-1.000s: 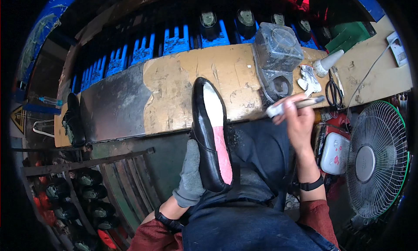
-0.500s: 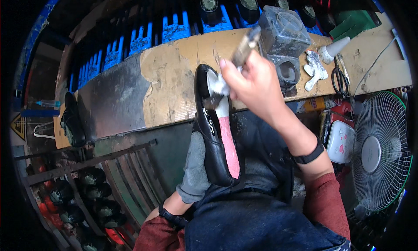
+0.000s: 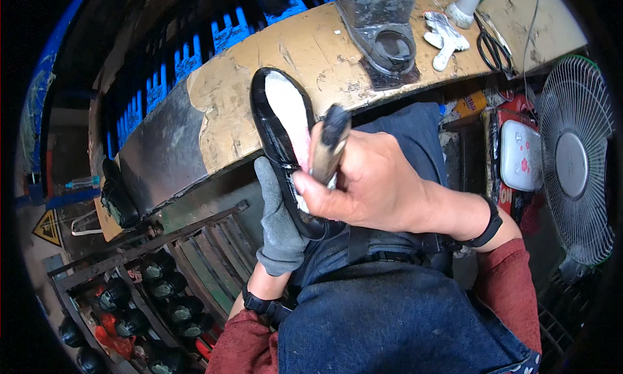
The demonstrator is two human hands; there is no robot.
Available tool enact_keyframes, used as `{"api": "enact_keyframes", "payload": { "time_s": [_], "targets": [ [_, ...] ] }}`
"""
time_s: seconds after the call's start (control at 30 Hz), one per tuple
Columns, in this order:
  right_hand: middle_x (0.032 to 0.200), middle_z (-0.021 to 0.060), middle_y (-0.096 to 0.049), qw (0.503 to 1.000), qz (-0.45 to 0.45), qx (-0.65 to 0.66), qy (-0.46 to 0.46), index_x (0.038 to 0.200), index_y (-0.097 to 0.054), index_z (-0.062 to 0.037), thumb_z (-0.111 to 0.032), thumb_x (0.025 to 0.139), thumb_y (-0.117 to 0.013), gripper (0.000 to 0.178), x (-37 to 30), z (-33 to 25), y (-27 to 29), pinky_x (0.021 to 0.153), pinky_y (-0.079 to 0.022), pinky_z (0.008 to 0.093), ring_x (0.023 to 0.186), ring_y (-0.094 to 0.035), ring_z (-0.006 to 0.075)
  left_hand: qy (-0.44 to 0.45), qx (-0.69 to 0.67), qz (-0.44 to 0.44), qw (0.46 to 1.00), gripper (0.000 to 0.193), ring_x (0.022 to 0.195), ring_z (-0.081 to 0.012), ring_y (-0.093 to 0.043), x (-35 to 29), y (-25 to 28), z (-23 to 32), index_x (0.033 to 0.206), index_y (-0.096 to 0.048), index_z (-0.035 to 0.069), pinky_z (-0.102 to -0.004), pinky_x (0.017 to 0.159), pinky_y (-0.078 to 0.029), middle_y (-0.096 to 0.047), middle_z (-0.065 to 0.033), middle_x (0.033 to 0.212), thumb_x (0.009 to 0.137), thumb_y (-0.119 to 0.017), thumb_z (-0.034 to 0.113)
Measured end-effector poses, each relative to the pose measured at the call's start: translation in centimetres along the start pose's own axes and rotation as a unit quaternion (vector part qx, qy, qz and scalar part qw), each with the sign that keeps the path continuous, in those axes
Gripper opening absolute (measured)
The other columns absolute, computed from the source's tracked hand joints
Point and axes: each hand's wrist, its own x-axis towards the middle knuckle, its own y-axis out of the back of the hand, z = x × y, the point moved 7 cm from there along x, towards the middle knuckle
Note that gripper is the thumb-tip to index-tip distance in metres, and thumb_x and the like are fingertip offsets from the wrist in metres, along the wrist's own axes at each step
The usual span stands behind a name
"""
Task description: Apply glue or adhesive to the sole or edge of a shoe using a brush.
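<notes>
My left hand [image 3: 280, 228], in a grey knitted glove, grips the side of a black shoe [image 3: 263, 117] held with its underside up, toe toward the bench. White paste [image 3: 285, 98] covers the front of that underside; a pink strip shows farther back. My bare right hand [image 3: 383, 179] is closed around a wooden-handled brush [image 3: 332, 137], its dark handle end pointing up. The brush's bristles are mostly hidden behind my fingers, over the rear half of the shoe.
On the bench [image 3: 227, 114] stand a clear plastic box with a round cup [image 3: 392, 46], a white-smeared tool [image 3: 443, 41], scissors [image 3: 493, 48] and a white cone [image 3: 462, 12]. A fan [image 3: 574, 166] is at right. Another black shoe [image 3: 118, 195] sits at left, above a rack [image 3: 123, 270] of shoes.
My right hand and the brush have moved from the toe toward the heel. White now covers the front of the underside more fully. The view has shifted over the bench.
</notes>
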Motion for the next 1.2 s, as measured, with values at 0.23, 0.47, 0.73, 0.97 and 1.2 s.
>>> {"api": "enact_keyframes", "payload": {
  "time_s": [0.23,0.47,0.73,0.97,1.2],
  "targets": [
    [0.074,0.0152,-0.059,0.955,-0.229,0.089,0.165,0.095,-0.052,0.0028,-0.025,0.087,-0.068,0.033,1.8,-2.5,-0.4,0.063,-0.050,0.0401,0.072,-0.062,0.0362,0.039,-0.044,0.017,0.998,0.057,0.132,-0.0225,-0.042,-1.3,0.6,0.3,0.151,-0.021,0.009,-0.0367,0.110,-0.036,-0.036,-0.0104,0.148,0.104,-0.037,0.037],
    [0.074,0.0104,-0.057,0.899,-0.339,0.168,0.222,0.089,-0.049,-0.0014,-0.020,0.088,-0.066,0.025,2.8,-4.3,0.4,0.062,-0.047,0.0384,0.072,-0.061,0.0323,0.140,-0.184,-0.041,0.972,0.056,0.128,-0.0223,-0.045,-3.4,0.8,-0.5,0.147,-0.026,0.008,-0.0365,0.107,-0.038,-0.040,-0.0111,0.144,0.102,-0.041,0.036],
    [0.065,0.0055,-0.055,0.895,-0.272,0.175,0.307,0.080,-0.051,-0.0038,-0.004,0.083,-0.061,0.011,3.0,-4.5,2.2,0.061,-0.044,0.0368,0.066,-0.059,0.0276,0.190,-0.358,-0.062,0.912,0.055,0.124,-0.0222,-0.049,-6.1,1.7,1.7,0.143,-0.032,0.007,-0.0361,0.103,-0.041,-0.044,-0.0120,0.139,0.099,-0.046,0.035],
    [0.066,0.0070,-0.056,0.880,-0.278,0.230,0.308,0.078,-0.053,-0.0039,-0.002,0.081,-0.060,0.009,3.4,-4.0,2.5,0.062,-0.044,0.0376,0.066,-0.059,0.0281,0.211,-0.498,-0.044,0.840,0.054,0.120,-0.0220,-0.052,-5.5,0.8,2.2,0.140,-0.037,0.005,-0.0358,0.100,-0.043,-0.048,-0.0128,0.135,0.096,-0.050,0.034],
    [0.067,0.0104,-0.056,0.880,-0.267,0.183,0.348,0.077,-0.053,-0.0024,-0.002,0.080,-0.061,0.008,4.2,-3.7,3.2,0.063,-0.044,0.0381,0.067,-0.059,0.0291,0.304,-0.934,-0.032,0.186,0.053,0.116,-0.0219,-0.055,-3.3,-2.9,3.7,0.136,-0.041,0.004,-0.0356,0.097,-0.046,-0.052,-0.0135,0.130,0.094,-0.054,0.034]
  ]
}}
